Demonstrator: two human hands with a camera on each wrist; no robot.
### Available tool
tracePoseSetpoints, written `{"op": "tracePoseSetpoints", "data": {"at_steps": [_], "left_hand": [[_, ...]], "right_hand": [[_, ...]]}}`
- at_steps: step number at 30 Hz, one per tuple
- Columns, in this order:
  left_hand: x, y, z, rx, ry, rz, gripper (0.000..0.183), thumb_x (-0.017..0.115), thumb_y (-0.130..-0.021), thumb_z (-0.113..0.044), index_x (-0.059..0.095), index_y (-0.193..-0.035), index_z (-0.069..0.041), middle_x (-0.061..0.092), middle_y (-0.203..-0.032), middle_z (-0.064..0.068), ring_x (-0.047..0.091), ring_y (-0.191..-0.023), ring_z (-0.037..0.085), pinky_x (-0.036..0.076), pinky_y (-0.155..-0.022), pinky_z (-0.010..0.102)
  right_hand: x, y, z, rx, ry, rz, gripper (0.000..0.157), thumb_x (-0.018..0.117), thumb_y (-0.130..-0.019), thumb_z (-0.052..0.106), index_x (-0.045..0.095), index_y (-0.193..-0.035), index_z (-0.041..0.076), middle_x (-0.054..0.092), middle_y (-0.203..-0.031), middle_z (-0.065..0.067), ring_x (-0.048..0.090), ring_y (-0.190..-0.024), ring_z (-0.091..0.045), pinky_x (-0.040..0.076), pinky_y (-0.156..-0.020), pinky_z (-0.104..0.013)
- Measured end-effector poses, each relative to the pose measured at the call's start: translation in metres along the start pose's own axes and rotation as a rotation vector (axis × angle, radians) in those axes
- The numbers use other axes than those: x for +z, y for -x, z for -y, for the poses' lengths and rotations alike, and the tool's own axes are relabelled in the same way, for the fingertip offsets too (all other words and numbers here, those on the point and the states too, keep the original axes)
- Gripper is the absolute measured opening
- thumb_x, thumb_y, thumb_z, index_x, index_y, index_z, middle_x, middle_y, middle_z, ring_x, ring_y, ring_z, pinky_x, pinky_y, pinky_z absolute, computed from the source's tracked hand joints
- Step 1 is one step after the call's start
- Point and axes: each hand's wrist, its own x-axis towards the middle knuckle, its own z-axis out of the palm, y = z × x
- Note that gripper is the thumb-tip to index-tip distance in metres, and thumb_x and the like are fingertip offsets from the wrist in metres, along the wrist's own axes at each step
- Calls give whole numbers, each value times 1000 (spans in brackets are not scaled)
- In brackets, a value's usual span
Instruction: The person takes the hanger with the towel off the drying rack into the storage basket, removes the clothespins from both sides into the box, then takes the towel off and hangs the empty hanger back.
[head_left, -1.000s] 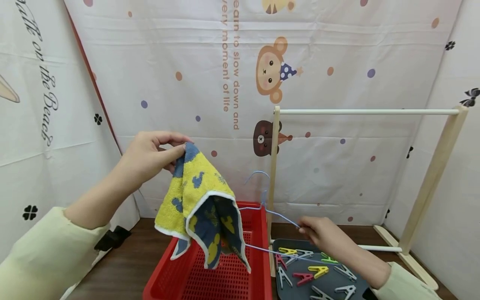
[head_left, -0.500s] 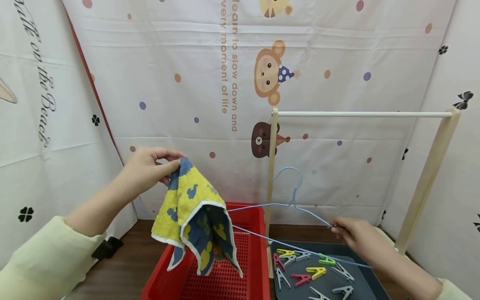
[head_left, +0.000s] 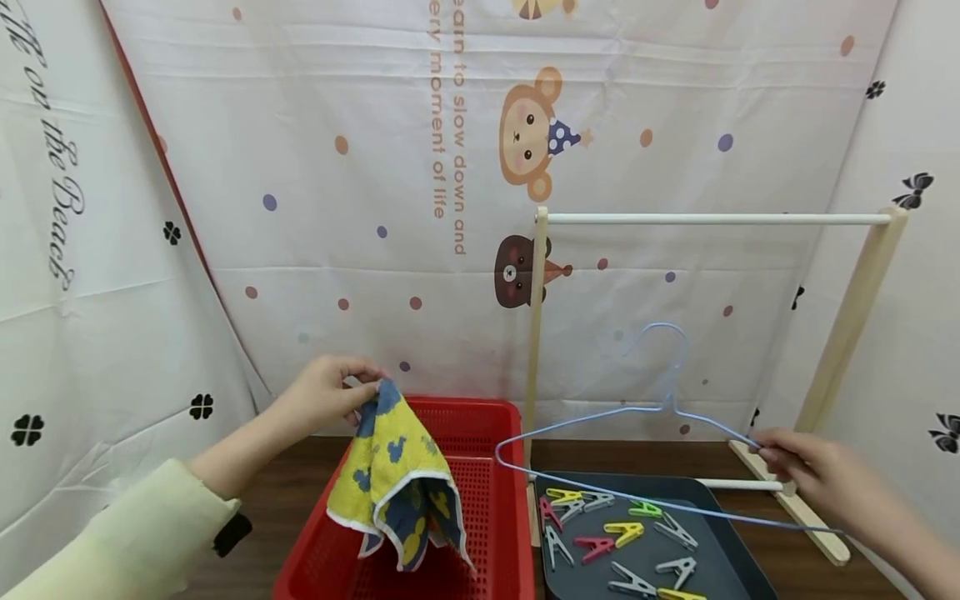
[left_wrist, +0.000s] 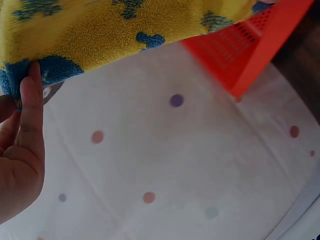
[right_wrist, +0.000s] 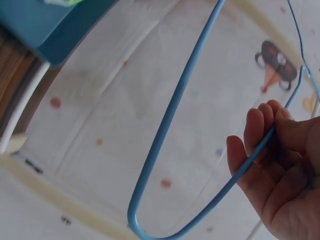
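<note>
By one corner, my left hand [head_left: 318, 400] pinches a small yellow and blue towel [head_left: 393, 475] with white edging. The towel hangs in folds over the red basket [head_left: 525, 508], its lower tips inside or just above it; I cannot tell if they touch. In the left wrist view, thumb and fingers meet on a blue corner of the towel [left_wrist: 100, 35]. At the right, my right hand [head_left: 817, 475] grips the shoulder of a light blue hanger [head_left: 615, 412], hook upward. The right wrist view shows the thumb and fingers around the hanger's wire [right_wrist: 215, 197].
Beneath the hanger lies a dark grey tray [head_left: 720, 558] holding several clothes pegs [head_left: 622, 533] in yellow, red, green and grey. A wooden rack [head_left: 535, 333] with a white top bar [head_left: 712, 219] stands behind it. Printed cloth [head_left: 360, 125] encloses the back and sides.
My right hand has carried the hanger rightward, out from behind the towel and over the tray. My left hand has lowered the towel toward the red basket.
</note>
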Motion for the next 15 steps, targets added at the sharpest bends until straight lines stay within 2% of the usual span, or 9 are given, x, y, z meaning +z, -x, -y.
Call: {"op": "tracePoseSetpoints", "data": {"at_steps": [3, 7, 9, 12, 15], "left_hand": [[8, -2, 6, -6, -12, 20, 21, 63, -98, -7, 73, -113, 3, 72, -99, 17, 65, -65, 12, 59, -56, 28], [17, -6, 13, -13, -57, 24, 18, 63, -98, -7, 74, -110, 1, 73, -98, 14, 66, -73, 13, 58, -60, 26], [22, -9, 16, -12, -76, 25, 17, 63, -98, -7, 75, -108, 0, 73, -96, 12, 66, -75, 13, 58, -62, 26], [29, -14, 23, -17, -83, 43, 16, 63, -97, -6, 75, -106, -1, 72, -92, 10, 65, -72, 15, 56, -62, 26], [37, -18, 29, -39, -86, 70, 14, 64, -97, -6, 75, -104, -1, 71, -89, 8, 62, -69, 14, 56, -62, 27]], "right_hand": [[-12, 3, -6, 87, 99, 46, 10, 62, -96, -7, 71, -91, -5, 59, -68, 18, 41, -63, 15, 39, -50, -16], [-23, 5, -15, 168, 192, 110, 13, 64, -88, -16, 71, -95, -8, 69, -72, -6, 41, -64, 17, 43, -51, -19], [-26, 6, -19, 186, 235, 119, 15, 65, -85, -18, 71, -94, -8, 70, -72, -8, 39, -63, 18, 43, -52, -21], [-31, 5, -24, 164, 263, 54, 19, 63, -80, -24, 70, -90, -8, 66, -66, -9, 36, -62, 19, 41, -50, -20], [-36, 1, -25, 118, 264, -58, 17, 58, -84, -24, 68, -84, -10, 62, -58, -11, 33, -61, 23, 37, -47, -14]]}}
